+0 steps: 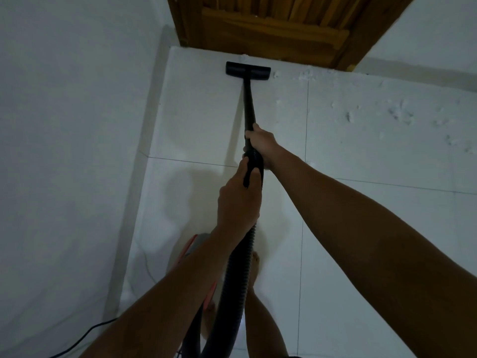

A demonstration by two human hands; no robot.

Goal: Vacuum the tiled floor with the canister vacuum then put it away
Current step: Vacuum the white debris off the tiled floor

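Both hands (238, 200) (260, 143) grip the vacuum wand (249, 107).

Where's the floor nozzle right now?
Head view, top centre: the floor nozzle sits on the tiled floor just before the wooden door, near the left wall.

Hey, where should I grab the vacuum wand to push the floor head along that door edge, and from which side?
Grip the wand at its near end, as now: right hand round the straight tube, left hand round the curved handle where the ribbed hose joins. Come from above; the tube slopes down to the floor head.
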